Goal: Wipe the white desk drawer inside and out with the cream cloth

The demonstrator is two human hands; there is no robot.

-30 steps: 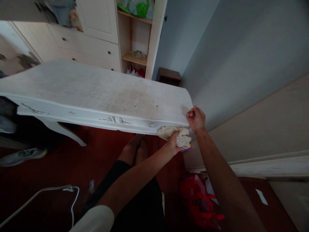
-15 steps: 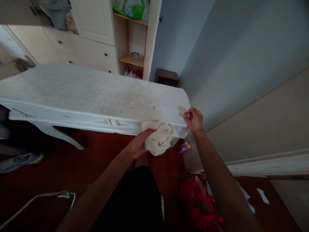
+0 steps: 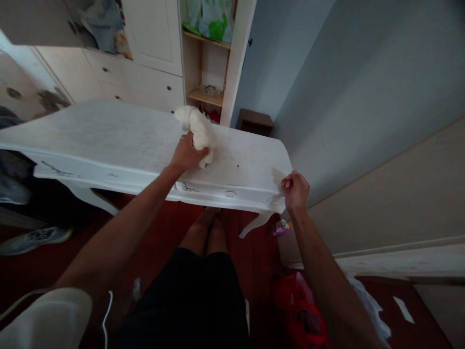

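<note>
A bunched cream cloth is gripped in my left hand over the middle of the white table. The cloth looks soft and partly folded, and its far end reaches toward the table's back edge. At the table's right end, my right hand is closed with the fingers curled in; whether anything is inside them is hidden. A small dark speck lies on the tabletop between my hands. Greyish smudges mark the white surface.
A white cabinet with drawers and open shelves stands behind the table. The wall rises close on the right. A red bag and a small pink box are on the floor; a shoe lies at left.
My left hand has carried the cloth from below the table's front edge up onto the tabletop, farther left. My right hand stays closed by the right end. The view has shifted slightly.
</note>
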